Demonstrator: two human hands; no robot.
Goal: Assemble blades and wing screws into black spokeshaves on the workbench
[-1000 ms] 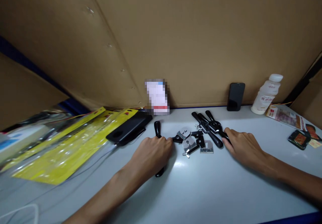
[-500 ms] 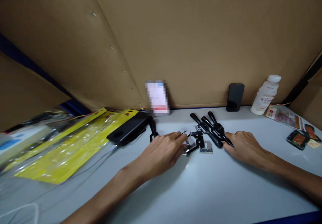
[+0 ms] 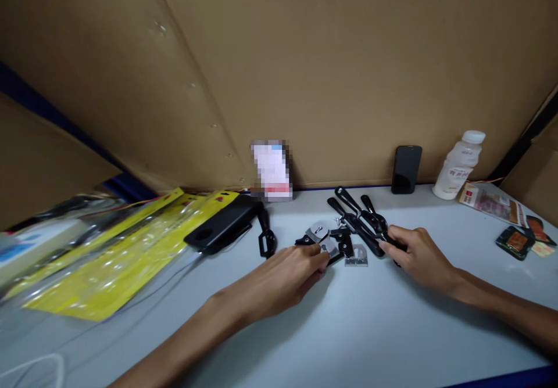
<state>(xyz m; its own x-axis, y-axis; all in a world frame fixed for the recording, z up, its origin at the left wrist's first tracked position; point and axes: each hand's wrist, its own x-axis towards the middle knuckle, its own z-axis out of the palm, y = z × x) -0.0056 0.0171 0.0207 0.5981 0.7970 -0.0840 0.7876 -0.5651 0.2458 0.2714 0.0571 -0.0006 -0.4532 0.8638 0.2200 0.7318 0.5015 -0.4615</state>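
Note:
My right hand (image 3: pixel 416 254) is closed around one end of a black spokeshave (image 3: pixel 368 216), which lies tilted across two other spokeshaves. My left hand (image 3: pixel 294 269) is over the pile of small parts. Its fingers are pinched at the near edge of a silver spokeshave blade (image 3: pixel 330 248), and the fingertips partly cover it. Just beyond is another silver blade (image 3: pixel 317 230) with a slot. Black cap pieces (image 3: pixel 344 241) and a flat notched blade (image 3: pixel 356 255) lie between my hands. Left of the pile rests another black spokeshave (image 3: pixel 267 240).
Yellow packaging (image 3: pixel 131 260) and a black power bank (image 3: pixel 222 225) with a cable cover the left side. A blurred phone (image 3: pixel 274 170) and a dark phone (image 3: pixel 407 170) lean on the cardboard wall. A bottle (image 3: pixel 457 167) and small packets (image 3: pixel 515 241) stand or lie at right.
My left hand has drawn slightly nearer me, uncovering the slotted blade and the spokeshave at left. My right hand has shifted its spokeshave, whose far end now points further up and left.

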